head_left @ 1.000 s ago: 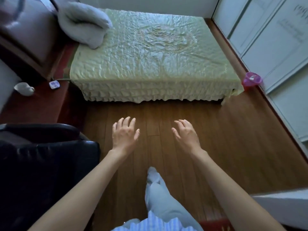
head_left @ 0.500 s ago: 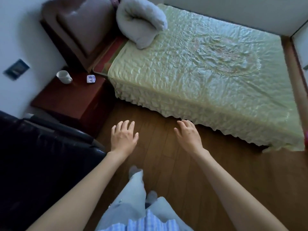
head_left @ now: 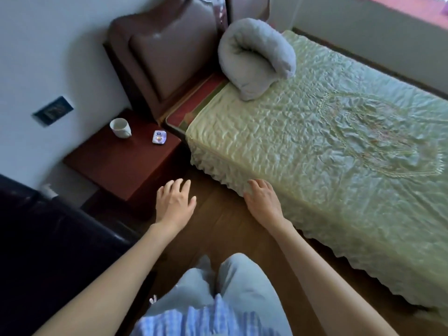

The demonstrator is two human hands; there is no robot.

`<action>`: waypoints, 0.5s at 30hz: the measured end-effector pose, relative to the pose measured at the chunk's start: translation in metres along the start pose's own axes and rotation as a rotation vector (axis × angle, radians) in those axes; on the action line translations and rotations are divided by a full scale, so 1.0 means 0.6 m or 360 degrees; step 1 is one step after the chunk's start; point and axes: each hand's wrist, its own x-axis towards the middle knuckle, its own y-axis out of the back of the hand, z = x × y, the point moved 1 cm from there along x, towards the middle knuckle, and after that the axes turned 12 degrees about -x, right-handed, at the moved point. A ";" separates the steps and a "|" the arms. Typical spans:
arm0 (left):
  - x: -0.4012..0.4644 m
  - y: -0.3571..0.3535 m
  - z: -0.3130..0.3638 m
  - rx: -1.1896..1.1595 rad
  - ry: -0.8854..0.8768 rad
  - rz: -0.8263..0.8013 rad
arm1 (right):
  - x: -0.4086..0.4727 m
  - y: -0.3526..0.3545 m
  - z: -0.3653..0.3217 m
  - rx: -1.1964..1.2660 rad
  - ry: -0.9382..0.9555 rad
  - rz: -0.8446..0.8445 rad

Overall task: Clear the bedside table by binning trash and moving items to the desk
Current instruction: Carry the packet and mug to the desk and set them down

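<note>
The dark red bedside table [head_left: 116,163] holds two things: one white cup [head_left: 120,127] near the wall and one small white packet [head_left: 159,137] close to the bed [head_left: 315,146]. Both hands, left hand [head_left: 173,202] and right hand [head_left: 263,202], float empty with fingers spread wide.

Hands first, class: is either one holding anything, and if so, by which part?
Nothing is held. The left hand and right hand are both open and empty; the white cup sits untouched on the bedside table.
</note>
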 end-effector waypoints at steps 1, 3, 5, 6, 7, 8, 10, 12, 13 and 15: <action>0.016 0.005 -0.006 0.0001 0.0022 0.0011 | 0.024 0.005 -0.009 -0.0004 0.0035 -0.0011; 0.048 0.013 -0.016 0.0009 0.0077 0.0030 | 0.074 0.011 -0.025 -0.0017 0.0108 -0.0034; 0.081 0.016 -0.029 0.0002 0.0175 0.0035 | 0.126 0.014 -0.037 -0.0051 0.0184 -0.0067; 0.097 0.017 -0.036 -0.0004 0.0226 0.0044 | 0.152 0.015 -0.043 -0.0074 0.0228 -0.0081; 0.112 0.018 -0.043 -0.0008 0.0273 0.0056 | 0.180 0.016 -0.047 -0.0098 0.0276 -0.0086; 0.128 0.018 -0.048 -0.0003 0.0313 0.0071 | 0.208 0.018 -0.052 -0.0126 0.0328 -0.0084; 0.167 0.019 -0.056 0.0011 0.0386 0.0094 | 0.269 0.025 -0.060 -0.0183 0.0426 -0.0085; 0.207 0.022 -0.061 0.0011 0.0467 0.0117 | 0.332 0.036 -0.067 -0.0208 0.0517 -0.0123; 0.227 0.023 -0.064 0.0009 0.0511 0.0142 | 0.364 0.042 -0.071 -0.0215 0.0578 -0.0134; 0.268 0.027 -0.067 -0.0005 0.0616 0.0204 | 0.425 0.054 -0.083 -0.0258 0.0694 -0.0172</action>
